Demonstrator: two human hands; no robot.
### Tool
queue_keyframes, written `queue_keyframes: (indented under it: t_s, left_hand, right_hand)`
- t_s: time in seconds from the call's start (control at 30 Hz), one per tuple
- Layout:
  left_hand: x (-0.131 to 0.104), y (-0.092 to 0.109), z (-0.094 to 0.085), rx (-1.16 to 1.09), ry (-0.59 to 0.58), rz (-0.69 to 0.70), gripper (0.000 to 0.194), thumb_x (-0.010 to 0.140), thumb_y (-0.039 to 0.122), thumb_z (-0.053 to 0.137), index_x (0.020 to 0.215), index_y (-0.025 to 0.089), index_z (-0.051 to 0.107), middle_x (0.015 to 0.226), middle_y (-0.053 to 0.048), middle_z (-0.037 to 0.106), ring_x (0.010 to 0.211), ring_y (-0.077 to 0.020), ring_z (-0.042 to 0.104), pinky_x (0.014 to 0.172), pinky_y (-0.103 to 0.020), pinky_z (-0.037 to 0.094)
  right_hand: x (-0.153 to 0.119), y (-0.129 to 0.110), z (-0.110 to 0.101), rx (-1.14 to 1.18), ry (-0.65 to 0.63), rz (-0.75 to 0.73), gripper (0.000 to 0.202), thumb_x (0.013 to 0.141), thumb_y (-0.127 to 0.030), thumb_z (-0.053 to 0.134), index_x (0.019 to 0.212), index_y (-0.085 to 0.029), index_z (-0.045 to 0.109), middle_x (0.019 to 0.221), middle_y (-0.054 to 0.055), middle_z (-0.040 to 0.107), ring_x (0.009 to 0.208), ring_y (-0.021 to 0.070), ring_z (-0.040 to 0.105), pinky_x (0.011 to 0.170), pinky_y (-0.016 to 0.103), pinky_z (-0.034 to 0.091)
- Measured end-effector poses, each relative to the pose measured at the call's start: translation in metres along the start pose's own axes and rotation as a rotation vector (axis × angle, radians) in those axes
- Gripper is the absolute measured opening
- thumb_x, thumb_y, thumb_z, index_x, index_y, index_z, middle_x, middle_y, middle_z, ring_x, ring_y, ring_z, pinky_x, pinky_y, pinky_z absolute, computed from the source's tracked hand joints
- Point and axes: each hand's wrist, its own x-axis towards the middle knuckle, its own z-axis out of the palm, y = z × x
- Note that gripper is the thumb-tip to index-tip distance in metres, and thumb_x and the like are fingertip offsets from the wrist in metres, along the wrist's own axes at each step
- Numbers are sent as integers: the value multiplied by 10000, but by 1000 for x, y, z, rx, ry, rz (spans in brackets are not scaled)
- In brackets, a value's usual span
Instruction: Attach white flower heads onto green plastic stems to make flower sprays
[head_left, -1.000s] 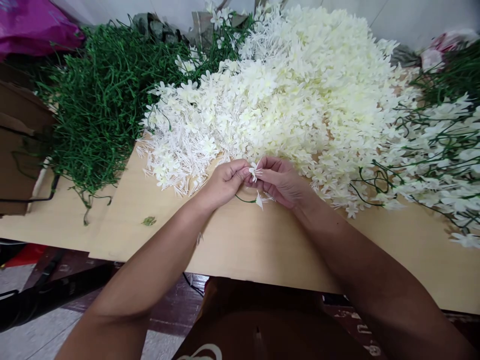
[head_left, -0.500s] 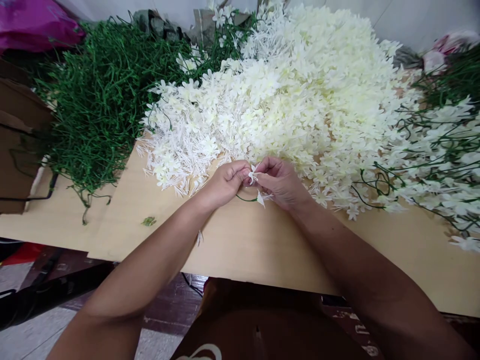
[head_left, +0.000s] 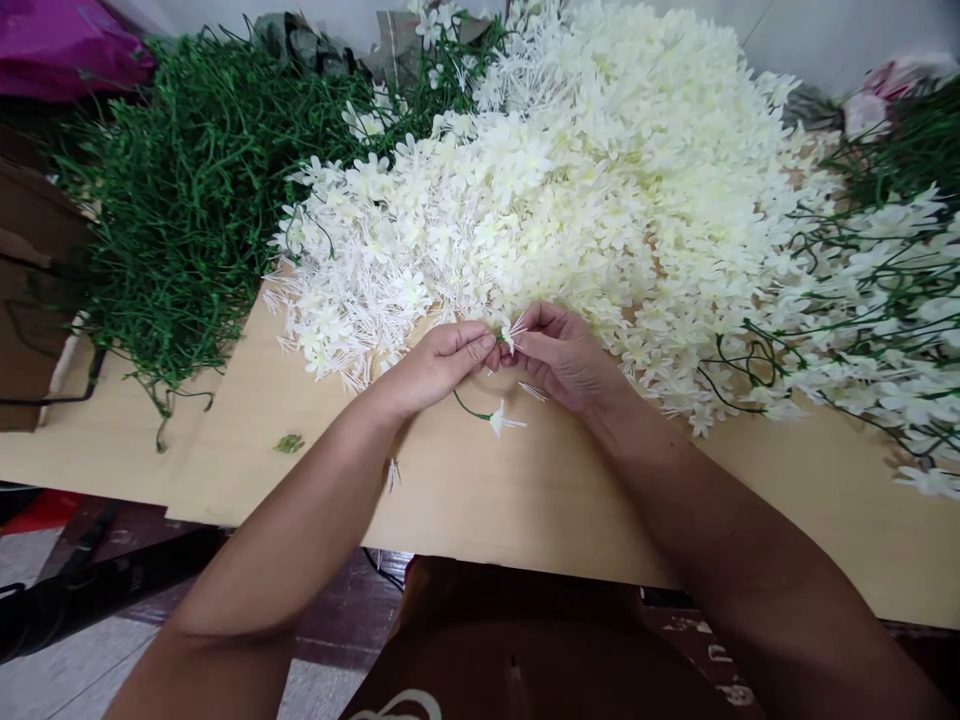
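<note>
My left hand (head_left: 450, 365) pinches a green artificial flower stem (head_left: 470, 409) between thumb and fingers. One branch of it curves out below the hand and ends in a white flower (head_left: 498, 418) with thin white filaments. Right beside the left fingertips, my right hand (head_left: 570, 358) is closed on a small white artificial flower (head_left: 510, 336), which meets the stem's tip. Several white filaments (head_left: 534, 391) stick out beneath the right fingers. The fingertips hide part of where flower and stem meet.
A large heap of white flowers (head_left: 600, 180) lies beyond my hands. Green stems (head_left: 187, 200) are piled at the left, near a cardboard box (head_left: 37, 290). Stems bearing white flowers (head_left: 885, 300) lie at the right. A green scrap (head_left: 289, 443) rests on the tan tabletop (head_left: 487, 510).
The branch with the white flower below my left hand has swung left and down, showing more fully. The filaments at my right fingers now show more. Both hands stay close together.
</note>
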Motion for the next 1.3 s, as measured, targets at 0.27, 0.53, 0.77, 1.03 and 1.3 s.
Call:
queue_keyframes:
  t_s: [0.27,0.53,0.77,1.03,1.3]
  left_hand:
    - [1,-3,0,21,-29,79,482,855,587,534,612,176,472,605,22,439,572,-99,381,558,-252,321]
    - [1,-6,3,2,-12,115,513,850,614,512,584,188,407,586,26,407,579,-106,377,572,-256,332]
    - [3,-8,4,131,22,56,478,876,581,458,607,189,408,599,27,404,584,-110,366,576,-261,304]
    - [3,-6,0,-2,-8,44,464,849,566,527,607,183,430,610,29,409,595,-106,378,575,-256,296]
    - [2,-5,-2,-32,-42,64,477,851,576,545,608,175,456,640,14,462,640,-112,439,608,-255,345]
  right_hand:
    - [-1,2,-2,-70,-56,55,296,538,-250,868,630,-183,595,592,-38,661,581,102,644,609,245,529]
    - [-5,4,3,-87,-43,34,325,535,-306,878,611,-189,585,602,-33,684,594,119,678,655,271,580]
    - [-2,3,3,-95,-31,51,331,521,-269,880,589,-187,566,585,-42,665,561,104,659,668,273,583]
    - [0,-2,0,-10,-128,93,352,546,-320,880,627,-183,566,590,-50,663,579,113,674,644,271,572]
    - [-1,-3,-1,-29,-116,138,349,554,-338,886,641,-179,587,598,-32,661,608,128,682,662,284,582]
